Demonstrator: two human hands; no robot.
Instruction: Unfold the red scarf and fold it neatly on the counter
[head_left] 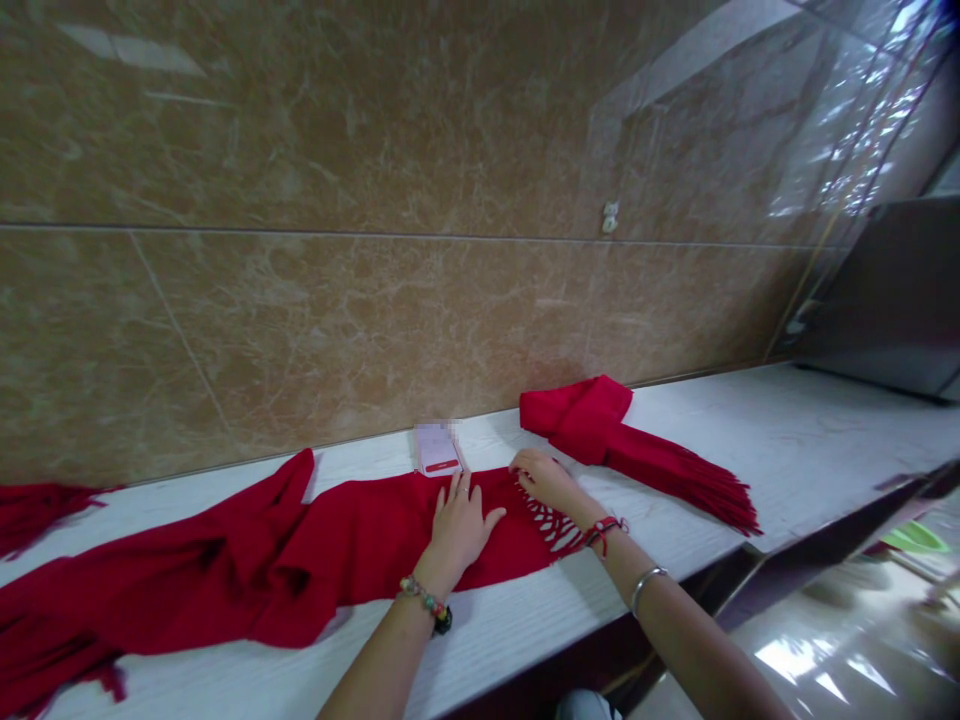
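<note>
A long red scarf (382, 530) lies along the white counter, smooth near my hands and rumpled toward the left. My left hand (459, 525) rests flat on it with fingers spread, close to a phone (437, 450) that lies against the scarf's far edge. At the scarf's right end, my right hand (547, 482) has its fingers curled down and closed at the far corner, where the fringe begins. White counter shows between the splayed fringe strands. Another red scarf (592, 420), folded across itself, lies just beyond my right hand, its fringe pointing right.
A tan marble-tiled wall (315, 330) runs behind the counter (810, 430), with a small white figure (610, 217) stuck on it. More red fringed cloth (45, 505) lies at the far left. A dark grey box-like appliance (892, 300) stands at the right end.
</note>
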